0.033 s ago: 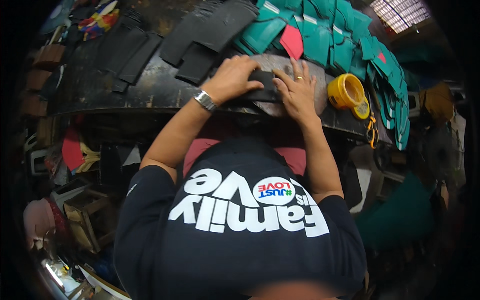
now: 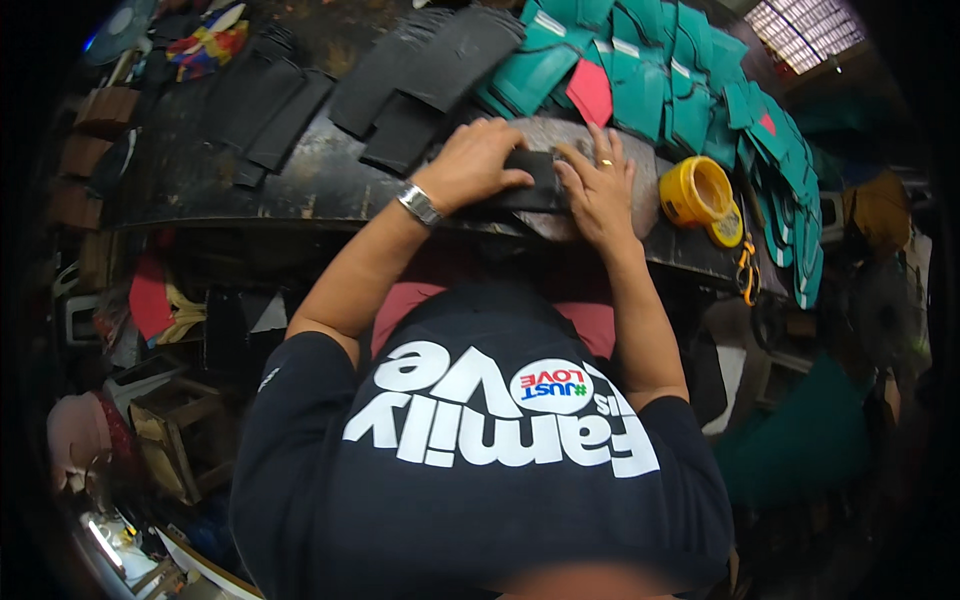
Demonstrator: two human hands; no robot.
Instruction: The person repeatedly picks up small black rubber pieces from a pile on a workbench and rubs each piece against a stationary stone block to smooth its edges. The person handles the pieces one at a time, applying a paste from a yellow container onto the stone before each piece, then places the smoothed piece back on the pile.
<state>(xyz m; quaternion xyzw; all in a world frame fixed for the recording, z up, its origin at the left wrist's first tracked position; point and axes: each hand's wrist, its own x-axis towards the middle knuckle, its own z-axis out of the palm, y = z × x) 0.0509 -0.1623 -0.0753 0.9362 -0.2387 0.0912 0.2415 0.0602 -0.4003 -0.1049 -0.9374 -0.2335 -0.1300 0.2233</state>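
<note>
A flat black piece [image 2: 540,183] of sheet material lies across a worn greyish slab [image 2: 641,165] at the table's near edge. My left hand [image 2: 474,165] is closed over its left part, thumb lying on top and fingers bent over the far side. At the piece's right end rests my right hand [image 2: 603,192], fingers outstretched and apart, with thumb and index fingertip by the black surface. Part of the piece is hidden beneath the left hand. Just beyond that hand, overlapping black pieces [image 2: 400,130] lie in a stack.
Green pieces with white tags [image 2: 640,95] spread over the far right, with a red piece [image 2: 590,92] among them. An open yellow tub [image 2: 694,190], its lid [image 2: 725,226] and orange-handled scissors [image 2: 747,272] lie right. More black pieces [image 2: 285,120] sit left.
</note>
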